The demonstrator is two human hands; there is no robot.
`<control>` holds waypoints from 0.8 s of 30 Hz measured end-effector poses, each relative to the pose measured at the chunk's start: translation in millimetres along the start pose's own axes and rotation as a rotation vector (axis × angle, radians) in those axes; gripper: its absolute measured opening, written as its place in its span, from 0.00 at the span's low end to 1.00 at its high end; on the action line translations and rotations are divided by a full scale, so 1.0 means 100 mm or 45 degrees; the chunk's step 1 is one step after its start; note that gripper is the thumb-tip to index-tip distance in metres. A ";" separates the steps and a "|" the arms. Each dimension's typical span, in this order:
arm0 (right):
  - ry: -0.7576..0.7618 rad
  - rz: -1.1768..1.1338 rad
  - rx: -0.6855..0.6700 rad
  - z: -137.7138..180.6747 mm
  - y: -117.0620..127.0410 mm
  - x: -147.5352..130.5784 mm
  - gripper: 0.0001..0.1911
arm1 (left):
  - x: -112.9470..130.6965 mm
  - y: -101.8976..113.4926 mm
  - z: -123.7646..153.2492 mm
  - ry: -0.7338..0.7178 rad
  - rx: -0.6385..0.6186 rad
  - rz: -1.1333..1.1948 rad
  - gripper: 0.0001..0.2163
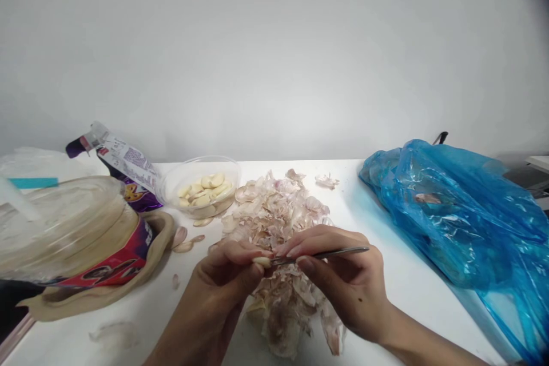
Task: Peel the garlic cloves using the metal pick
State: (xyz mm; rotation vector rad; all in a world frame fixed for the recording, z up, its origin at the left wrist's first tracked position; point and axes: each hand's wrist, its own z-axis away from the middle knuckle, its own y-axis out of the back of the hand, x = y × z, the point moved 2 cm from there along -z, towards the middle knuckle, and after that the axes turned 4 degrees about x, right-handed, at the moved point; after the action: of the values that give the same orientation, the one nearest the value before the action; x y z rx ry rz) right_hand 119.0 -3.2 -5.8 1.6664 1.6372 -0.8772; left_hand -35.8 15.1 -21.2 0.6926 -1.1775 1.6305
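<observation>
Between the thumb and fingers of my left hand (pixel 225 274) is a pale garlic clove (pixel 261 262). My right hand (pixel 349 274) pinches a thin metal tool (pixel 338 253), whose near end touches or almost touches the clove; its working tip is too hidden to name the kind. Both hands are closed and hover over a heap of dry garlic skins (pixel 278 211). Behind my left hand stands a clear plastic bowl (pixel 171 183) with several peeled garlic cloves (pixel 206 187) in it.
A large clear tub (pixel 98 206) with a red label and a straw stands at the left, with a purple snack packet (pixel 143 194) behind it. Several unpeeled cloves (pixel 183 246) lie near the bowl. A blue plastic bag (pixel 450 223) covers the right side of the white table.
</observation>
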 end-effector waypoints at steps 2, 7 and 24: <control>0.009 -0.012 -0.005 0.00 0.00 0.00 0.08 | 0.00 0.00 0.01 -0.016 0.005 -0.003 0.05; -0.039 -0.024 -0.005 0.00 0.00 0.01 0.07 | 0.02 0.00 0.02 -0.027 0.020 0.018 0.06; -0.147 0.044 0.090 -0.01 0.00 0.00 0.06 | 0.01 -0.04 0.01 0.037 -0.035 0.114 0.06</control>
State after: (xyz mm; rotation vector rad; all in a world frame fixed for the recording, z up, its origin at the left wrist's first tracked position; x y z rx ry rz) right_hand 119.2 -2.7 -5.1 1.6541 1.5114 -1.0056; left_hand -32.3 15.3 -18.4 0.6045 -1.2226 1.6899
